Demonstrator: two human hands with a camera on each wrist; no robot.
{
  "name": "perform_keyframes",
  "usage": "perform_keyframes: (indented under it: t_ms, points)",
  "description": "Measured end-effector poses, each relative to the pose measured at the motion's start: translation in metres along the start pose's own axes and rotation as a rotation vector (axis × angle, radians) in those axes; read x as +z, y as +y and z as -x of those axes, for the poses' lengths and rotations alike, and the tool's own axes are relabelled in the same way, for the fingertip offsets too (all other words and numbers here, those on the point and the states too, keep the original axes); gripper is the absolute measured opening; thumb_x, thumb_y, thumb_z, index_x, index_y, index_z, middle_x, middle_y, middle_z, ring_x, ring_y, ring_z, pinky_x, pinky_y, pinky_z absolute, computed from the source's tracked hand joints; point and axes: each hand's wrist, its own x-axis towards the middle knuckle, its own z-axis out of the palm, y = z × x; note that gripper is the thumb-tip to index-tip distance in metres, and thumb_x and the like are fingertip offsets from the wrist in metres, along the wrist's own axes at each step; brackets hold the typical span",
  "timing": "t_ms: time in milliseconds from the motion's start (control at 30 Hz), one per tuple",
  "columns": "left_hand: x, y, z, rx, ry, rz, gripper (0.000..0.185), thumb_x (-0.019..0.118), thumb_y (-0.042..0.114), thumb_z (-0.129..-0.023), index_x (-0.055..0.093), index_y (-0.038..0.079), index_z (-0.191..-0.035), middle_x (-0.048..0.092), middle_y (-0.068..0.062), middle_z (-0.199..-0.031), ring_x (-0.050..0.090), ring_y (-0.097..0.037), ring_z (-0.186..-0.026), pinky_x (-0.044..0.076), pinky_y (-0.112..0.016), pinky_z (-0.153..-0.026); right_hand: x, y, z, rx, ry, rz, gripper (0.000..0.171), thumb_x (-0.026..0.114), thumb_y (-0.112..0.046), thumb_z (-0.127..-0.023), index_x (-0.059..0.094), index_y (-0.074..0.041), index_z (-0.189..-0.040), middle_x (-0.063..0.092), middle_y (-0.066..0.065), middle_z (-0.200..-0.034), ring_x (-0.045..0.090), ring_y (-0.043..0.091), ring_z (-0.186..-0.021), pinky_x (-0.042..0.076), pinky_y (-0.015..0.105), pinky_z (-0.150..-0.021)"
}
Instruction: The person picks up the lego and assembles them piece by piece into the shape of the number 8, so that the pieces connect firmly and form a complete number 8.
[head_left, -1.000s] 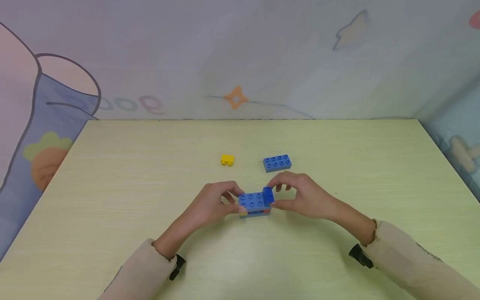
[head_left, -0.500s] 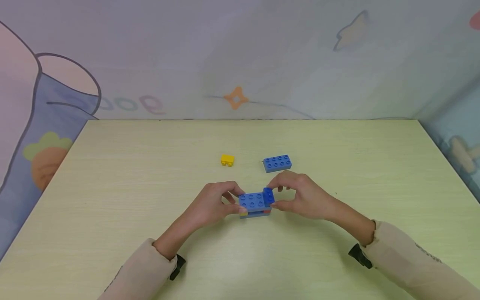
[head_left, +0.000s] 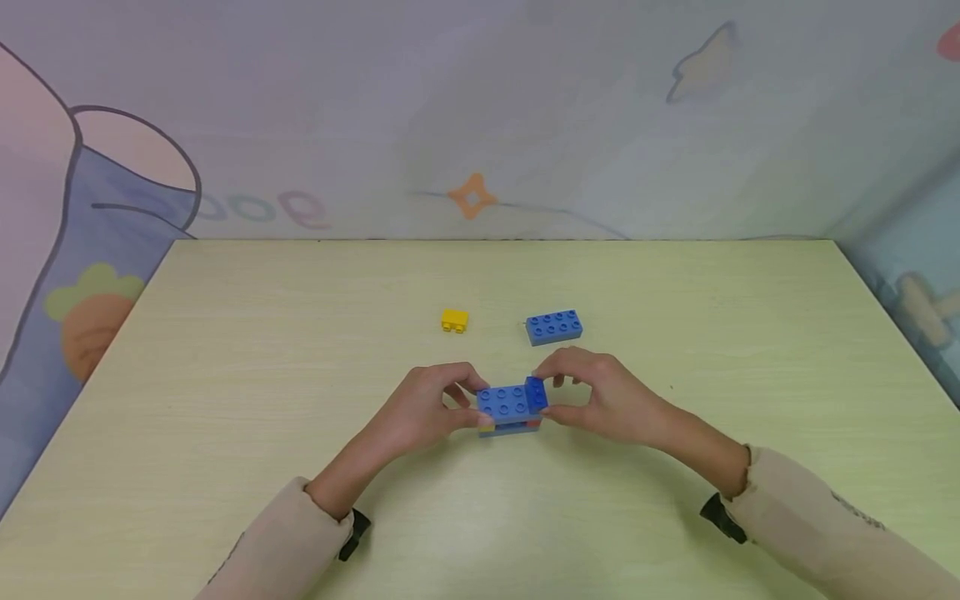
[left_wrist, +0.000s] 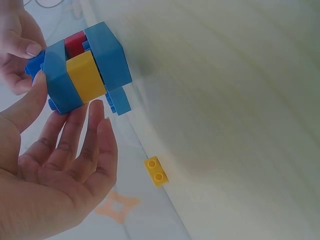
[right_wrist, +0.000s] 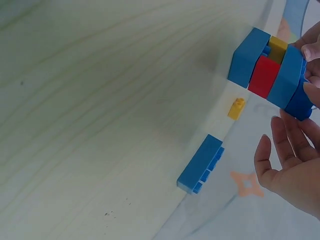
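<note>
Both hands on the brick stack.
Left hand grips the stack; right hand pinches the dark brick on its top.

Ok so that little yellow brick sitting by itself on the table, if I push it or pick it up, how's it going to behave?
The yellow brick looks like hard moulded plastic, so probably stiff and light. Its flat faces and squat shape suggest it would slide on the smooth table rather than roll or tip. It is small, so a fingertip pinch seems likelier than a full grasp.
</note>
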Motion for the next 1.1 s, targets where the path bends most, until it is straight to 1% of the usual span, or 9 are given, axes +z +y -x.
perform_keyframes:
  t_ms: [133, 267, 433, 633, 800, 900, 933, 1000, 1100]
  points:
    - [0.000, 0.000, 0.000, -0.002, -0.002, 0.001, 0.022, 0.072, 0.012, -0.078, 0.063, 0.007, -0.098, 0.065, -0.003, -0.099, 0.059, -0.017, -0.084, 0.046, -0.024, -0.059, -0.001, 0.002, 0.001, 0.045, -0.027, -0.046, 0.034, 0.071, -0.005, -0.078, 0.059, -0.002, -0.110, 0.062, 0.005, -0.105, 0.055, 0.023, -0.091, 0.048, 0.041, -0.076]
    - [0.000, 0.000, 0.000, 0.001, -0.002, 0.002, 0.022, 0.072, 0.012, -0.078, 0.064, 0.007, -0.098, 0.065, -0.003, -0.099, 0.059, -0.016, -0.084, 0.046, -0.024, -0.059, -0.003, 0.003, 0.002, 0.068, -0.044, -0.081, 0.035, 0.070, -0.006, -0.079, 0.058, -0.002, -0.112, 0.062, 0.005, -0.107, 0.056, 0.024, -0.093, 0.048, 0.043, -0.078]
    - [0.000, 0.000, 0.000, 0.000, -0.005, 0.004, 0.023, 0.072, 0.012, -0.078, 0.063, 0.007, -0.099, 0.064, -0.003, -0.100, 0.059, -0.017, -0.085, 0.046, -0.024, -0.061, -0.003, 0.003, 0.002, 0.069, -0.044, -0.097, 0.034, 0.070, -0.005, -0.079, 0.059, -0.001, -0.111, 0.062, 0.007, -0.107, 0.057, 0.026, -0.092, 0.047, 0.044, -0.079]
    - [-0.001, 0.001, -0.001, -0.012, -0.020, 0.016, 0.024, 0.072, 0.012, -0.079, 0.063, 0.007, -0.100, 0.064, -0.003, -0.100, 0.059, -0.018, -0.086, 0.046, -0.024, -0.061, -0.004, 0.004, 0.002, 0.055, -0.047, -0.081, 0.031, 0.068, -0.008, -0.081, 0.059, 0.000, -0.110, 0.062, 0.008, -0.105, 0.056, 0.022, -0.091, 0.047, 0.042, -0.078]
    - [-0.004, -0.001, -0.004, -0.003, -0.069, -0.002, 0.027, 0.072, 0.017, -0.079, 0.062, 0.008, -0.103, 0.063, -0.001, -0.100, 0.058, -0.017, -0.088, 0.047, -0.025, -0.063, -0.004, 0.004, 0.002, 0.061, -0.047, -0.085, 0.031, 0.069, -0.005, -0.080, 0.060, -0.001, -0.109, 0.063, 0.006, -0.104, 0.056, 0.021, -0.090, 0.047, 0.042, -0.078]
    - [-0.009, -0.005, -0.008, -0.010, -0.112, 0.002, 0.033, 0.072, 0.024, -0.079, 0.062, 0.010, -0.107, 0.062, 0.001, -0.103, 0.057, -0.016, -0.091, 0.047, -0.026, -0.068, -0.004, 0.004, 0.002, 0.055, -0.047, -0.088, 0.031, 0.069, -0.004, -0.080, 0.060, -0.001, -0.109, 0.063, 0.006, -0.104, 0.056, 0.022, -0.090, 0.047, 0.042, -0.078]
    - [-0.012, -0.007, -0.010, -0.013, -0.116, 0.010, 0.035, 0.072, 0.025, -0.079, 0.061, 0.010, -0.109, 0.062, 0.000, -0.105, 0.057, -0.016, -0.092, 0.047, -0.027, -0.070, -0.004, 0.004, 0.002, 0.055, -0.049, -0.088, 0.031, 0.069, -0.004, -0.079, 0.060, -0.001, -0.109, 0.063, 0.006, -0.104, 0.056, 0.022, -0.090, 0.047, 0.042, -0.078]
    - [-0.017, -0.011, -0.015, -0.016, -0.100, 0.022, 0.038, 0.070, 0.028, -0.081, 0.060, 0.010, -0.113, 0.061, -0.001, -0.107, 0.057, -0.016, -0.094, 0.047, -0.030, -0.073, -0.004, 0.004, 0.001, 0.053, -0.051, -0.088, 0.031, 0.069, -0.004, -0.079, 0.060, -0.001, -0.109, 0.063, 0.006, -0.104, 0.056, 0.022, -0.090, 0.047, 0.042, -0.078]
    - [-0.028, -0.018, -0.023, -0.006, -0.037, 0.016, 0.040, 0.066, 0.027, -0.085, 0.058, 0.007, -0.118, 0.060, -0.007, -0.114, 0.056, -0.019, -0.098, 0.046, -0.035, -0.077, -0.004, 0.004, 0.001, 0.056, -0.055, -0.087, 0.031, 0.069, -0.004, -0.079, 0.060, 0.000, -0.109, 0.063, 0.006, -0.104, 0.056, 0.023, -0.090, 0.047, 0.042, -0.078]
